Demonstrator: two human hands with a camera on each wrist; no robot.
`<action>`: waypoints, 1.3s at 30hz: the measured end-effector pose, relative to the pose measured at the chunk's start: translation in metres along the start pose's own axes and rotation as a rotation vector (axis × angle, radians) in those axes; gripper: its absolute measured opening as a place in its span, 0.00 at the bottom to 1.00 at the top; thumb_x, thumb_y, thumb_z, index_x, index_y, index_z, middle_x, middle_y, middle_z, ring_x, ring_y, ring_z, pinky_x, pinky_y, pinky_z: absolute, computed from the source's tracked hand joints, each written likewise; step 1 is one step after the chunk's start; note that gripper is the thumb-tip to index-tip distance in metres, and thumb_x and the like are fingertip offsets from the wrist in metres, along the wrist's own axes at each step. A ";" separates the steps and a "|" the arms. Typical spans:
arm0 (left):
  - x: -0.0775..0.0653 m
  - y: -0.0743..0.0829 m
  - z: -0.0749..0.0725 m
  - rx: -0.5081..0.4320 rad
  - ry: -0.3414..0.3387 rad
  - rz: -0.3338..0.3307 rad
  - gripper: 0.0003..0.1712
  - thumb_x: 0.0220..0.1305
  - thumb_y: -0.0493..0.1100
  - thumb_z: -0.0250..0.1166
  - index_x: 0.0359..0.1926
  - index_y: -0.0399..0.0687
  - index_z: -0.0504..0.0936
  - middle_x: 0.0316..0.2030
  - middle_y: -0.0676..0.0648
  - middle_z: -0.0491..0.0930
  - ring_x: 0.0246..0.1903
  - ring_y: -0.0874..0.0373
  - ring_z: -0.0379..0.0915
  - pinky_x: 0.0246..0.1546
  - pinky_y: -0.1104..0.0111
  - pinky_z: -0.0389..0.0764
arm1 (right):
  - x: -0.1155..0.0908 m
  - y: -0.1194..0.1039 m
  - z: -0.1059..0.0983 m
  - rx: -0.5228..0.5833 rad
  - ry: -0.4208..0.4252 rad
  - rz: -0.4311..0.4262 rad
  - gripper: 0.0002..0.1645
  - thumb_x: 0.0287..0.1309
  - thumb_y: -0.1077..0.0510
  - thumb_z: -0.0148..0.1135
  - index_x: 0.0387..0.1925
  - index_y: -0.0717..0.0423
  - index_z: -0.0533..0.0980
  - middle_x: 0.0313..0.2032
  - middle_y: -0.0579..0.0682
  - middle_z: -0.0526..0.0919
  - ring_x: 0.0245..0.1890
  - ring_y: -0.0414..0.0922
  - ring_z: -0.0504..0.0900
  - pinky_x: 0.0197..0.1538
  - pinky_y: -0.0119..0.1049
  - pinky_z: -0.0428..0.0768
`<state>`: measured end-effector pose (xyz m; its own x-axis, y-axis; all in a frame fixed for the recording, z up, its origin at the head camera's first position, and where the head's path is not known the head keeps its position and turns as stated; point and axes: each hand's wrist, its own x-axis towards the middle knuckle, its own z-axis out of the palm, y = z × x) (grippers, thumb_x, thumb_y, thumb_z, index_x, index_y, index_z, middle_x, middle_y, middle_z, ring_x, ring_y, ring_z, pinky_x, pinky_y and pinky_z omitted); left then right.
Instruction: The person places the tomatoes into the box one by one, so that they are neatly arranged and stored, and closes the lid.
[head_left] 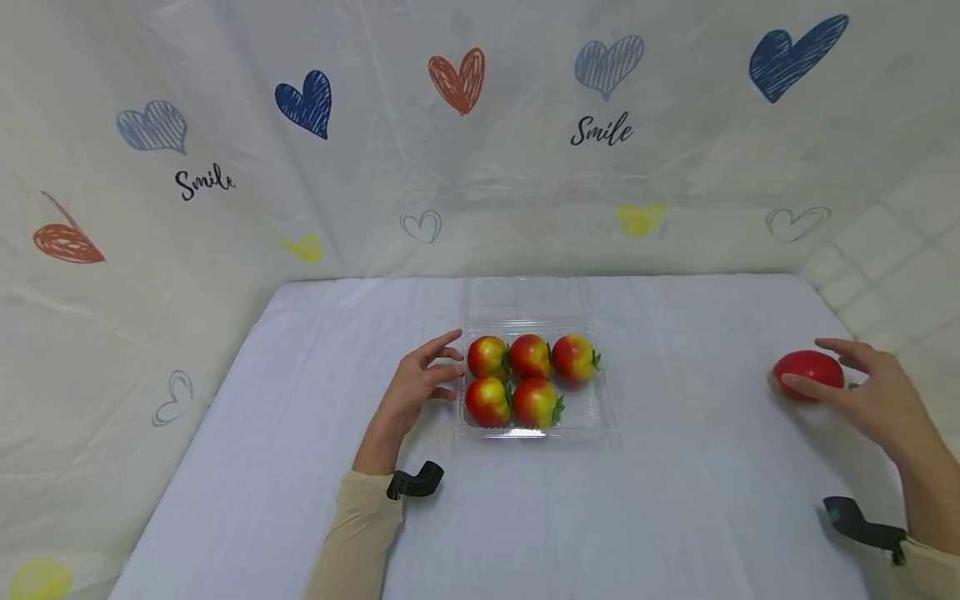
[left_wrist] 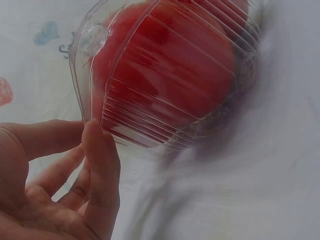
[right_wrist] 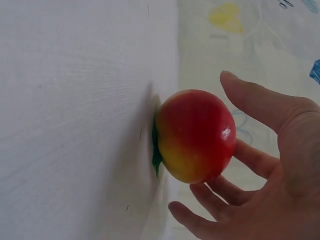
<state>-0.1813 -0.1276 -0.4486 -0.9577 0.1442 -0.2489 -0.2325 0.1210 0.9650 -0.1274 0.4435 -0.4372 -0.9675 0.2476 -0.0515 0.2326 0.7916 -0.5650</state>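
A clear plastic box point(head_left: 581, 412) with its lid point(head_left: 525, 297) folded back stands mid-table. Several red-and-yellow fruits point(head_left: 530, 357) with green leaf tops lie in it in two rows. At the box's left side, my left hand point(head_left: 420, 379) pinches the rim between thumb and finger, as the left wrist view shows. Far to the right, another such fruit point(right_wrist: 195, 136) rests on the table, its green leaves point(right_wrist: 156, 152) underneath. My right hand point(right_wrist: 265, 185) is around this fruit with fingers spread; the thumb point(right_wrist: 250, 97) stands apart from it.
A white cloth covers the table point(head_left: 675, 500). Behind it hangs a pale curtain point(head_left: 517, 183) with printed hearts and words, which continues along both sides. Each wrist wears a black camera mount point(head_left: 416, 482).
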 end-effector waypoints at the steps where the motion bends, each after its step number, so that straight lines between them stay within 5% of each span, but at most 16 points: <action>1: 0.000 0.000 0.000 0.002 -0.002 0.001 0.34 0.69 0.40 0.67 0.74 0.61 0.74 0.55 0.43 0.77 0.44 0.53 0.77 0.34 0.71 0.88 | 0.000 0.001 0.000 -0.004 -0.016 0.008 0.55 0.67 0.46 0.67 0.79 0.69 0.49 0.73 0.83 0.48 0.71 0.83 0.49 0.51 0.81 0.74; 8: 0.000 -0.001 -0.001 0.003 -0.002 0.011 0.34 0.69 0.41 0.68 0.74 0.60 0.74 0.55 0.43 0.77 0.45 0.53 0.77 0.33 0.71 0.88 | 0.002 0.004 0.003 0.002 -0.086 0.078 0.64 0.63 0.43 0.71 0.81 0.66 0.42 0.72 0.85 0.47 0.68 0.83 0.50 0.51 0.78 0.76; 13: 0.001 -0.002 -0.001 -0.003 0.005 0.010 0.33 0.68 0.40 0.68 0.73 0.60 0.74 0.54 0.44 0.77 0.43 0.54 0.78 0.33 0.70 0.88 | 0.004 0.006 0.005 0.018 -0.098 0.070 0.62 0.66 0.43 0.68 0.81 0.64 0.41 0.71 0.85 0.48 0.66 0.82 0.51 0.49 0.77 0.77; 20: 0.001 -0.004 -0.001 0.002 0.008 0.012 0.33 0.68 0.41 0.68 0.73 0.61 0.75 0.54 0.44 0.77 0.43 0.54 0.78 0.33 0.71 0.88 | 0.005 0.001 0.009 0.049 -0.048 0.040 0.57 0.68 0.46 0.67 0.82 0.62 0.44 0.71 0.82 0.52 0.63 0.79 0.55 0.35 0.58 0.84; 34: 0.000 -0.003 -0.001 -0.006 0.006 0.016 0.33 0.68 0.41 0.68 0.73 0.61 0.75 0.54 0.44 0.78 0.43 0.54 0.79 0.33 0.71 0.87 | 0.001 -0.014 0.011 0.112 0.023 0.076 0.58 0.69 0.45 0.65 0.81 0.67 0.43 0.77 0.79 0.44 0.70 0.81 0.53 0.49 0.77 0.78; 37: 0.000 -0.003 -0.001 -0.002 0.004 0.017 0.34 0.68 0.42 0.68 0.73 0.60 0.74 0.54 0.44 0.78 0.43 0.54 0.79 0.34 0.71 0.87 | 0.001 -0.021 0.011 0.121 0.034 0.061 0.57 0.67 0.47 0.67 0.80 0.66 0.45 0.77 0.79 0.45 0.70 0.80 0.54 0.35 0.56 0.86; 39: 0.001 -0.003 -0.001 0.003 0.002 0.019 0.34 0.68 0.42 0.68 0.74 0.59 0.73 0.55 0.44 0.78 0.44 0.54 0.79 0.34 0.71 0.87 | 0.000 -0.026 0.011 0.131 0.042 0.039 0.57 0.65 0.48 0.69 0.80 0.66 0.47 0.77 0.78 0.47 0.69 0.80 0.55 0.28 0.35 0.81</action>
<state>-0.1813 -0.1293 -0.4518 -0.9623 0.1450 -0.2301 -0.2136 0.1209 0.9694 -0.1346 0.4163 -0.4318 -0.9522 0.3023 -0.0428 0.2528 0.7020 -0.6658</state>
